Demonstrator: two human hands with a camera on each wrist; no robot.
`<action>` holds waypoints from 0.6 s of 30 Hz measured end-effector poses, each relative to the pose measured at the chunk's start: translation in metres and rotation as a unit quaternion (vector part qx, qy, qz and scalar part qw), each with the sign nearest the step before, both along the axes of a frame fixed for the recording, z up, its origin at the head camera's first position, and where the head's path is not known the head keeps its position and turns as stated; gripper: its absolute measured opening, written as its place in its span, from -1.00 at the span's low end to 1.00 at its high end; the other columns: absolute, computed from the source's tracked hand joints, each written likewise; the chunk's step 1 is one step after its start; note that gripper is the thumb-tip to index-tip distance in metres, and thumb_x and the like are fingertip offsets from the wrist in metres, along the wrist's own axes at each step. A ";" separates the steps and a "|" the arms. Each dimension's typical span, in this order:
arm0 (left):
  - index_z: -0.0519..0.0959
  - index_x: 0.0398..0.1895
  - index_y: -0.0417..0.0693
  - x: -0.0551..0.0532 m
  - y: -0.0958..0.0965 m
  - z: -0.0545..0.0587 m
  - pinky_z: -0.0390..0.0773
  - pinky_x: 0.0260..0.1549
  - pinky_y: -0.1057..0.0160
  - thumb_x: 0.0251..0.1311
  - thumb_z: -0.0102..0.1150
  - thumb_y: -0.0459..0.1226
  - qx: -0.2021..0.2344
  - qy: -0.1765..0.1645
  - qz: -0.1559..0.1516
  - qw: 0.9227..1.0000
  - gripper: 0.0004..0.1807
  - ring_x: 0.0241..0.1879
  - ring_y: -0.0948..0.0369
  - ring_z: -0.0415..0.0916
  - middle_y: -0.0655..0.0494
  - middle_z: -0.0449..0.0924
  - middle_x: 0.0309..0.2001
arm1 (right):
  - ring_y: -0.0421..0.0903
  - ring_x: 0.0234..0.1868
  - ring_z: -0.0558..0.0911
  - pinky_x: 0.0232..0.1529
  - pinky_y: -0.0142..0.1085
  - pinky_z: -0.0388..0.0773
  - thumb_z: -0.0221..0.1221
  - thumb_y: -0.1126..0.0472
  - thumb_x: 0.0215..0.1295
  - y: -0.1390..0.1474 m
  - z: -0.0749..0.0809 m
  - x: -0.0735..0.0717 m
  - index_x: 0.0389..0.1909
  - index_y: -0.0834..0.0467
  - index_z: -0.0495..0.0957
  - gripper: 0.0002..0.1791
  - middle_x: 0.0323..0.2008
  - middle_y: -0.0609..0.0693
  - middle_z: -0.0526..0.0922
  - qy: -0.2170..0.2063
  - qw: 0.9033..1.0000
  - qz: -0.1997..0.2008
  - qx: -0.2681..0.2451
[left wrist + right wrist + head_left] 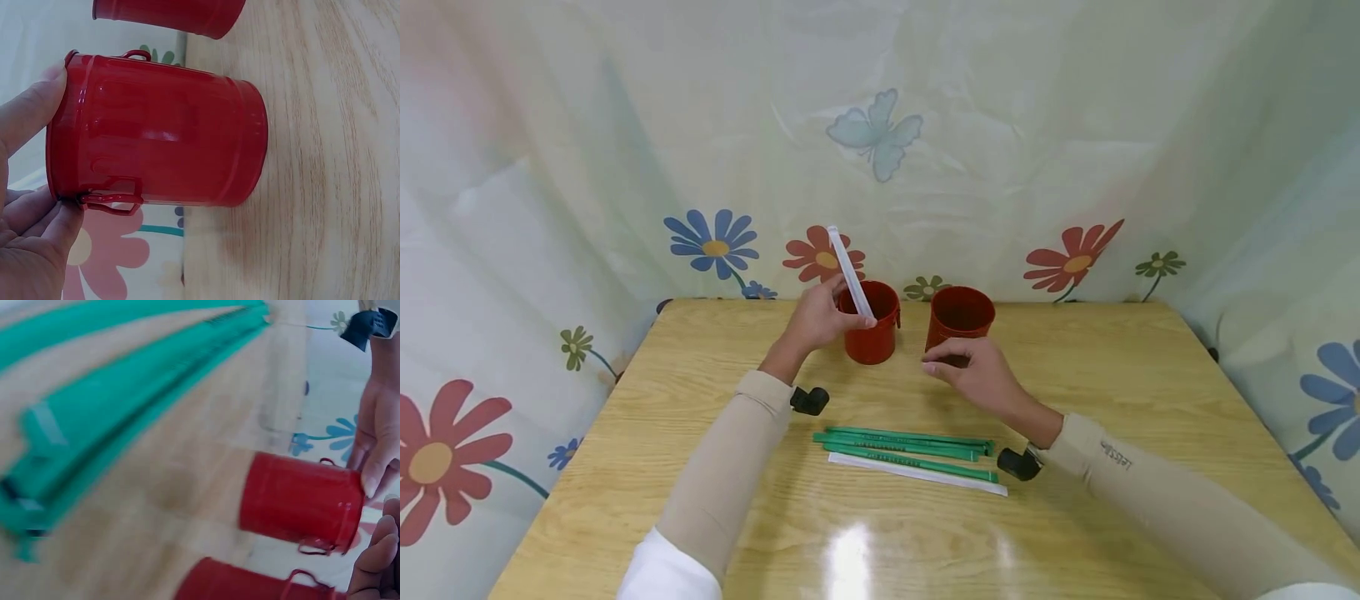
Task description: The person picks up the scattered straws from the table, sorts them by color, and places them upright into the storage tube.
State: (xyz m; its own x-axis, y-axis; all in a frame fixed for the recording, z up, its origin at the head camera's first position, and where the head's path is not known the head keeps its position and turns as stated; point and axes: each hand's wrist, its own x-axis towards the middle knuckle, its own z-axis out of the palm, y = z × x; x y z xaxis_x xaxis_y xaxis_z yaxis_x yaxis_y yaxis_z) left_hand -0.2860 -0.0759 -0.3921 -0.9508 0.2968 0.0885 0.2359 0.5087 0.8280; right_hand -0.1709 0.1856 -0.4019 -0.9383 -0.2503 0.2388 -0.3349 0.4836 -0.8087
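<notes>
My left hand (pixel 822 318) grips the rim of a small red metal bucket (pixel 871 343), thumb on the near side and fingers on the far side. A slim white wrapped straw (pixel 848 271) stands tilted inside it, its upper end leaning left above the rim. The left wrist view shows the bucket's (pixel 169 131) side and wire handles, with the hand at its rim. My right hand (pixel 976 372), fingers loosely curled and nothing visible in them, hovers before a second red bucket (pixel 962 310). Its fingertips (pixel 375 556) show at the edge of the right wrist view.
Several slim green wrapped straws (pixel 910 446) lie side by side on the wooden table (pixel 737 500). A white wrapped one (pixel 917 475) lies along their near side. A flowered curtain (pixel 1000 150) hangs behind the table's far edge.
</notes>
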 end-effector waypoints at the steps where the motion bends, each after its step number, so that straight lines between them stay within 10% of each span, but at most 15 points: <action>1: 0.40 0.52 0.10 0.000 0.000 0.001 0.63 0.27 -0.06 0.12 0.58 -0.18 0.004 -0.003 -0.001 1.000 -0.13 0.31 -0.01 0.53 0.03 0.59 0.36 | -0.23 -0.28 0.65 -0.25 -0.45 0.63 0.39 0.29 0.32 0.004 -0.002 0.004 -0.17 0.22 0.80 -0.88 -0.21 0.13 0.82 -0.001 1.000 -0.002 0.003; 18: 0.41 0.52 0.15 0.000 0.000 0.001 0.63 0.27 -0.04 0.13 0.57 -0.20 0.004 0.001 -0.001 1.000 -0.14 0.34 0.00 0.49 0.03 0.56 0.39 | -0.34 -0.31 0.67 -0.29 -0.43 0.65 0.41 0.28 0.27 0.043 -0.043 0.062 -0.35 0.12 0.82 -0.96 -0.33 -0.12 0.80 -0.073 0.983 0.105 0.129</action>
State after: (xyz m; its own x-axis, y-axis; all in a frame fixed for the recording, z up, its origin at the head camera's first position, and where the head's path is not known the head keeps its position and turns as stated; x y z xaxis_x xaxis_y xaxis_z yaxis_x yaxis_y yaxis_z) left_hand -0.2856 -0.0762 -0.3912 -0.9501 0.2977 0.0936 0.2391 0.5017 0.8314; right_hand -0.1088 0.2289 -0.4446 -0.8792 -0.4763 0.0076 -0.3377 0.6119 -0.7152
